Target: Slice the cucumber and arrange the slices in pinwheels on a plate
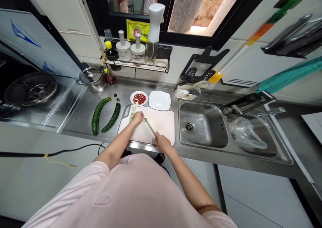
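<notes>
Your right hand [162, 142] wraps around a narrow silver knife [151, 130] over the white rectangular board [164, 122]. Your left hand [137, 117], curled, is beside the round green slice [144, 119] at the tip; I cannot tell its hold. A slipping blade could cut it.

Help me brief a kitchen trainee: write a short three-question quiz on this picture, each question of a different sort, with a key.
1. Which hand holds the knife?
2. True or false: the two long cucumbers lie on the cutting board.
3. Fill in the colour: the round white plate holds mostly ____ pieces.

Key:
1. The right hand.
2. False: the two long cucumbers lie on the steel counter, to the left of the cutting board.
3. Red.
</notes>
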`<state>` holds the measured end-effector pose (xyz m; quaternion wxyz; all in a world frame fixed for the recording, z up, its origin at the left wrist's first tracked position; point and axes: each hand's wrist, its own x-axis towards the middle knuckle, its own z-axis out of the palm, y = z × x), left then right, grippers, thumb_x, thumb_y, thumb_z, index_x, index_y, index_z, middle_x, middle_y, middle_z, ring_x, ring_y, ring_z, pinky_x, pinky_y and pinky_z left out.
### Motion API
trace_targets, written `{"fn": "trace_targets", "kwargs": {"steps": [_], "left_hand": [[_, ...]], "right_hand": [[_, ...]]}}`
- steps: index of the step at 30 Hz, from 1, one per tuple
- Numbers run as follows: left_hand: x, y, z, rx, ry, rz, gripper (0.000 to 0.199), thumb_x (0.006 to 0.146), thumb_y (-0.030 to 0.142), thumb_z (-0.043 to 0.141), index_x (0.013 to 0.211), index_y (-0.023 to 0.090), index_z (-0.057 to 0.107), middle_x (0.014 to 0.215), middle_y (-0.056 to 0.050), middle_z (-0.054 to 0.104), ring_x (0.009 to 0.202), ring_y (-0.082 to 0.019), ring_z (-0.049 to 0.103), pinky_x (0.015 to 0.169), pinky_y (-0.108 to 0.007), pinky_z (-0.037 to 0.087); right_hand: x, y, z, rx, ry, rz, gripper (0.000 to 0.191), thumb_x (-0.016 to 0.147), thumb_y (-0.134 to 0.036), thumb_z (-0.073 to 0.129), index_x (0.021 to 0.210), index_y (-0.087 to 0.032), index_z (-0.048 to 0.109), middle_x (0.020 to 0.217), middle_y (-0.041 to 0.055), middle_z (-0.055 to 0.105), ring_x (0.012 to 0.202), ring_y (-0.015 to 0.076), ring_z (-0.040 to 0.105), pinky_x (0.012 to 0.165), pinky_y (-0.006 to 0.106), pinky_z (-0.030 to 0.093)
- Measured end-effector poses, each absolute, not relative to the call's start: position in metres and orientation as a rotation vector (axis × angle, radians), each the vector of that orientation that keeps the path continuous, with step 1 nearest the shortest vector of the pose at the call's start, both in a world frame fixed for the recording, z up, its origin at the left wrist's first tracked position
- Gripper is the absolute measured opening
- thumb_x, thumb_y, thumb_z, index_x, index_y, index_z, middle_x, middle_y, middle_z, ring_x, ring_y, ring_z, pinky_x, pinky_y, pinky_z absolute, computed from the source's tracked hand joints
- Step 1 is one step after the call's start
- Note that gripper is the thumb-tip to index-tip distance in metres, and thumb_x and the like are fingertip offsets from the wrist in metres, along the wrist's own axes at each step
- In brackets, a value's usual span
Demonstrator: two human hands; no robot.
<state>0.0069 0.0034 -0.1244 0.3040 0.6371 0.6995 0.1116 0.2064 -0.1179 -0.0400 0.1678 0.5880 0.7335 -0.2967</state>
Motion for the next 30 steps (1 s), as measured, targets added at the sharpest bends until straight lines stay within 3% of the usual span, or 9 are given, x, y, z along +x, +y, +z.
{"fn": "trace_targets", "kwargs": {"steps": [30], "left_hand": [[0.005,0.006,-0.133,1.714,1.838,0.328,0.017,0.074,0.013,0.055,0.083,0.018,0.067,0.087,-0.004,0.069,0.08,-0.015,0.059,0.071,-0.023,0.041]], "right_hand": [[0.209,-0.121,-0.04,1.682,2.072,-0.841,0.023,0.093,-0.023,0.032,0.113,-0.02,0.043,0.098,0.0122,0.065,0.088,0.0228,0.062,0.065,0.027,0.036]]}}
